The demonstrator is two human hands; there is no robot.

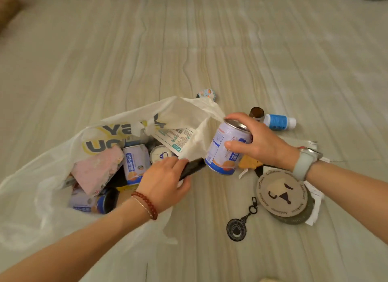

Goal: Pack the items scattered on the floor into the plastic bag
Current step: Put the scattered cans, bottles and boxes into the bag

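Pale, wood-grained plank floor [210, 50] fills the room. A crinkled white plastic bag [52, 166] lies open on it, cans inside. The right hand [260, 143] grips a glossy lavender-and-blue drink can [225, 153] at the bag's mouth; the left hand [165, 180] clutches a slim black object [194, 167].

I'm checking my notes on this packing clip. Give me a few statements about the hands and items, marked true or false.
1. The right hand grips a purple-and-blue drink can. True.
2. The left hand holds nothing. False: it holds a flat black object.
3. The white plastic bag already contains cans. True.
4. The black round keychain lies inside the bag. False: it lies on the floor.
5. The blue-labelled white bottle stands upright. False: it lies on its side.
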